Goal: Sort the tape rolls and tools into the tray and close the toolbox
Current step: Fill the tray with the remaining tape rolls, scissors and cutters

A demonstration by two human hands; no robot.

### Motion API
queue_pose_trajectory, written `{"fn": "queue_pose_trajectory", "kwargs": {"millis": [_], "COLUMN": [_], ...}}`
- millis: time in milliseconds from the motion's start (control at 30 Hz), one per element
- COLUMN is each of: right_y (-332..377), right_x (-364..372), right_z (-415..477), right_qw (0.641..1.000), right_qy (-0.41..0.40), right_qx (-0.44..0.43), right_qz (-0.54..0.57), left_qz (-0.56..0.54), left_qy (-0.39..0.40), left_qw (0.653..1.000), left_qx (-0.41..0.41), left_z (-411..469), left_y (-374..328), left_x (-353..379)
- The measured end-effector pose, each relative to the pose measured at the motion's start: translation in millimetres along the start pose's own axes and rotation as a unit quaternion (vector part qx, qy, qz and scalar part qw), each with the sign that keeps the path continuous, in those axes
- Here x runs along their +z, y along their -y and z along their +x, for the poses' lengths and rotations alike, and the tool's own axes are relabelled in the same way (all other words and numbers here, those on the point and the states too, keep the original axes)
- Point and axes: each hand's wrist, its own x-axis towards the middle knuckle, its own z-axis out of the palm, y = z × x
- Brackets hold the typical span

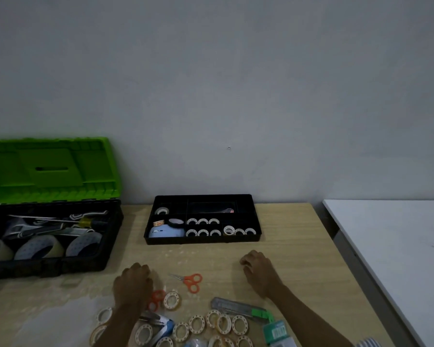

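Our left hand (pixel 133 284) rests curled on the table (pixel 286 246), and we cannot tell whether it holds anything. Our right hand (pixel 258 271) lies loosely curled, seemingly empty. Tape rolls (pixel 191 324) lie scattered near us, with the tray (pixel 201 240) beyond and the toolbox (pixel 48 266) open at left.

No legible text, brand or number found. A white label with bar-like marks sits on the green packet (pixel 276 331) at the counter's near edge, its print too small to read. A small orange label (pixel 158 223) in the black tray (pixel 201 241) carries blurred, unreadable print.
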Motion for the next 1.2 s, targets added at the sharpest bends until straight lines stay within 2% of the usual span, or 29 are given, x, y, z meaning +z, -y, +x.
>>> {"fn": "queue_pose_trajectory", "kwargs": {"millis": [167, 267, 433, 567, 700, 933, 1200], "right_y": [-13.9, -18.9, -23.8, -22.9, -23.4, -24.2, -21.0], "right_x": [-2.7, -1.3, 0.7, -2.3, -2.7, -5.2, -7.6], "right_z": [-2.2, -2.0, 3.7, 8.7, 9.9, 11.4, 11.1], "right_qw": [0.998, 0.998, 0.998, 0.998, 0.998, 0.998, 0.998], "right_qy": [-0.024, -0.039, -0.05, -0.046, -0.049, -0.055, -0.047], "right_qx": [0.017, 0.015, 0.017, 0.021, 0.019, 0.017, 0.028], "right_qz": [-0.057, -0.048, -0.03, -0.028, -0.032, -0.025, -0.02], "left_qz": [-0.04, -0.031, 0.03, 0.108, 0.131, 0.147, 0.113], "left_qy": [-0.074, -0.113, -0.085, -0.029, -0.027, -0.012, 0.001], "left_qw": [0.99, 0.972, 0.947, 0.94, 0.927, 0.908, 0.913], "left_qx": [0.113, 0.201, 0.308, 0.322, 0.351, 0.392, 0.392], "left_z": [16.1, 31.2, 64.0, 90.2, 98.2, 106.1, 101.7], "left_y": [-48.5, -93.0, -162.1, -195.2, -210.7, -215.0, -212.7], "left_x": [-18.6, -29.4, -32.7, -10.0, 2.8, 11.5, 11.5]}}
